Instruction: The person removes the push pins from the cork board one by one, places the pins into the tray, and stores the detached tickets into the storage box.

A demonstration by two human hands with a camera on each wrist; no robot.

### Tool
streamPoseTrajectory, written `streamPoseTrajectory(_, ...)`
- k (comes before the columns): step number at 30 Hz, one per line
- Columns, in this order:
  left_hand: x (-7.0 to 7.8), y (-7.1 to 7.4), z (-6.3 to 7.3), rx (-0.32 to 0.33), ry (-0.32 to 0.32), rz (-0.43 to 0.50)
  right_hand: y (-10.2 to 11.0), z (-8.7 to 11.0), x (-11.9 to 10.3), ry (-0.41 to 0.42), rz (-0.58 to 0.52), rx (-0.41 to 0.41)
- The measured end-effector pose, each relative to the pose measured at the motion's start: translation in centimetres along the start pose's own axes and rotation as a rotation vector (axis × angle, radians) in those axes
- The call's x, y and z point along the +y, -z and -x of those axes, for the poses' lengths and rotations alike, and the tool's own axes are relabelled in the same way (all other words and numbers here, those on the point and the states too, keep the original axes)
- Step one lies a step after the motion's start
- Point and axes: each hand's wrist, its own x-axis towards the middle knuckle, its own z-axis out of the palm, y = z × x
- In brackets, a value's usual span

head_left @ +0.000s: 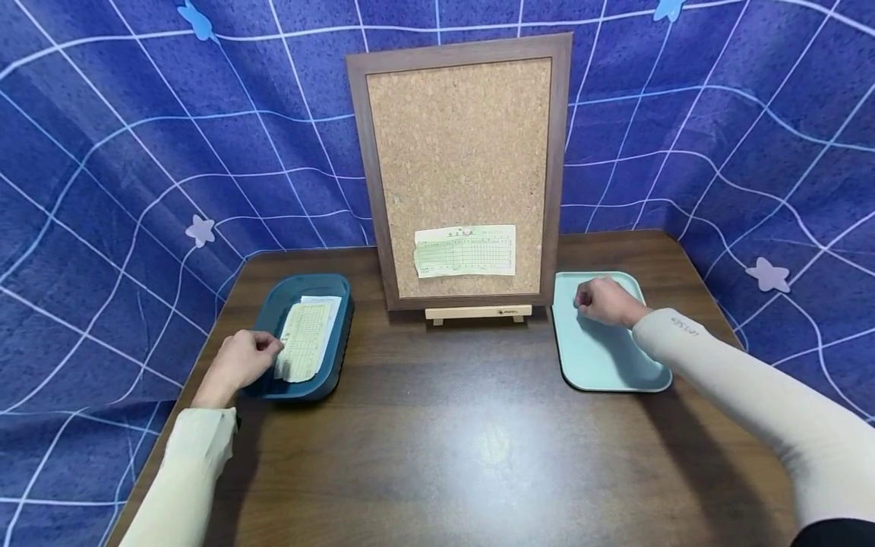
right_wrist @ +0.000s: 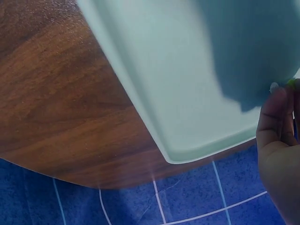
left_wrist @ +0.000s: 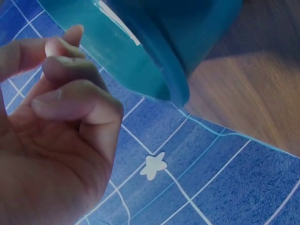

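Note:
At the left, my left hand (head_left: 241,360) reaches over the rim of the blue basket (head_left: 347,319). Its thumb and forefinger come right to the edge of a pale green printed slip (head_left: 301,342), which lies on white paper (head_left: 333,310) inside. In the left wrist view the fingers bend loosely, with no paper showing between them. My right hand (head_left: 605,301) is over the far part of the light green tray (head_left: 601,365). Its fingertips pinch a small green pushpin (right_wrist: 291,83), mostly hidden by the fingers; a small white piece (right_wrist: 274,87) shows beside the thumb.
A framed cork board (head_left: 465,152) leans on a low wooden stand (head_left: 478,312) at the back middle. One printed slip (head_left: 465,254) hangs near its bottom, with a pale pin (head_left: 467,231) at its top edge. Blue patterned cloth (head_left: 287,152) hangs behind the brown table (head_left: 437,425).

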Motion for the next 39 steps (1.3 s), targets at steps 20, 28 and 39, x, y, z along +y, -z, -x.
streamPoseTrajectory(20,3.6,-0.1,-1.9,0.217,-0.086,0.067,1.0,0.1,-1.5,0.094,-0.002,0.264)
streamPoseTrajectory(28,6.6,-0.7,-3.6,0.292,-0.162,0.114,1.6,0.1,-3.1,0.102,0.031,0.437)
streamPoseTrajectory(39,9.5,-1.2,-5.0,0.252,-0.179,0.139,3.2,-0.4,-4.3,0.182,0.025,0.518)
